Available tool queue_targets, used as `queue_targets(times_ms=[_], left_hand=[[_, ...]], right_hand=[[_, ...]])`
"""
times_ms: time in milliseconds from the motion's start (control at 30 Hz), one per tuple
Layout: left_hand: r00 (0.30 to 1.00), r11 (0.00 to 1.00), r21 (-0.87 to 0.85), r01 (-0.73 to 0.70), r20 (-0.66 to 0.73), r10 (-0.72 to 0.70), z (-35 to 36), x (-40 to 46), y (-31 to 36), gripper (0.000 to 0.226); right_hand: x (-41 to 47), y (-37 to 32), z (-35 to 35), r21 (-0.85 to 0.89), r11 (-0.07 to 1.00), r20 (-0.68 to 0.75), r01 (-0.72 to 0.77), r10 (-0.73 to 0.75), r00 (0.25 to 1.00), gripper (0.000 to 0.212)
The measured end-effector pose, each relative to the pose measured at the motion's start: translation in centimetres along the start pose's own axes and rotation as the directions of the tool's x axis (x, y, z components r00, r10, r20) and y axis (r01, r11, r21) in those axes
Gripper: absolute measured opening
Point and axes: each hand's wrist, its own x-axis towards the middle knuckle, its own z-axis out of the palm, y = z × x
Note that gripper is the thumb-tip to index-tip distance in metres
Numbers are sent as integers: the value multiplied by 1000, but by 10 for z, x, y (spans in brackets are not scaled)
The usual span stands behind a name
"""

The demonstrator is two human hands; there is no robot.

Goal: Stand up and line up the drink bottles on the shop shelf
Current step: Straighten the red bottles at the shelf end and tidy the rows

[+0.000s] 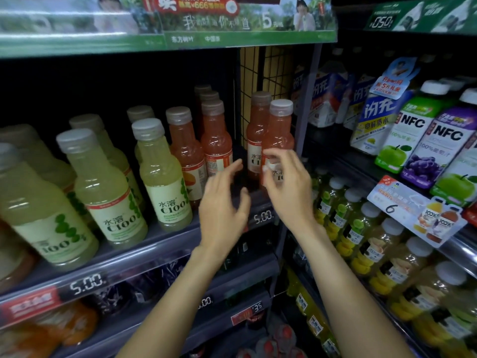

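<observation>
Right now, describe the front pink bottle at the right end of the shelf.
The front pink bottle stands upright at the shelf's right end, clear plastic with pinkish-orange drink, a pale screw cap and a white label. Another like it stands close behind. The right hand covers its lower part, fingers spread; contact is unclear through blur.

— The bottles on the shelf [154, 244]?
— All upright. Pale green bottles [162, 177] fill the left rows, orange bottles [215, 140] the middle.
— And far right?
— Two pink-orange bottles [280, 135] standing close together by the wire grid.
</observation>
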Motion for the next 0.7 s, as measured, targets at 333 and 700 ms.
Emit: queue_targets(times_ms=[333, 700], left_hand=[[942, 874, 484, 24, -305, 143, -80, -1, -42, 43], [959, 924, 371, 90, -282, 20, -84, -4, -42, 49]], right_hand=[[48, -20, 83, 144, 911, 511, -387, 267, 817, 72], [18, -21, 68, 145, 964, 240, -223, 184, 953, 77]])
